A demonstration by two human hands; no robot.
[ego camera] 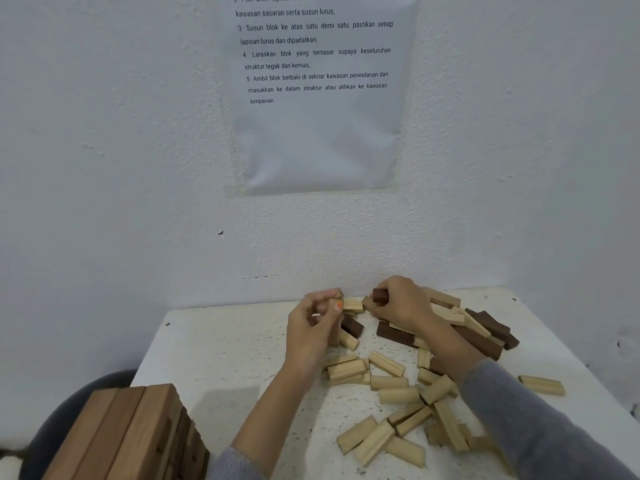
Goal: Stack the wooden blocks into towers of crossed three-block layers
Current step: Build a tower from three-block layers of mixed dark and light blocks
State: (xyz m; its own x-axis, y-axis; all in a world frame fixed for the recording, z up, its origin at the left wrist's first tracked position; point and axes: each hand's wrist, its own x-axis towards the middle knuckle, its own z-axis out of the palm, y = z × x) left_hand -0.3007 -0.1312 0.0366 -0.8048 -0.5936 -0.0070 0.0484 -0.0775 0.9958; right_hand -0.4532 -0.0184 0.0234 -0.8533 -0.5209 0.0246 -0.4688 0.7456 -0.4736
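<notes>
Wooden blocks (386,363) are judged light, stiff and smooth, best pinched across long sides; pale block (334,336) is gripped by left hand (313,327), dark block (380,295) by right hand (401,306).

views: one, head-worn | position: above the near edge of the white speckled tabletop (225,358) | facing: forward and down, toward the white textured wall (104,168) behind the tabletop | range: close, scattered pale wooden blocks (388,382) in lower frame

Both up by the wall: left hand (313,323) pinching a pale block (353,304), right hand (401,303) gripping a dark block (380,295). Loose blocks (398,396) all over the white surface (214,351), stacked tower (131,434) at the near left.
</notes>
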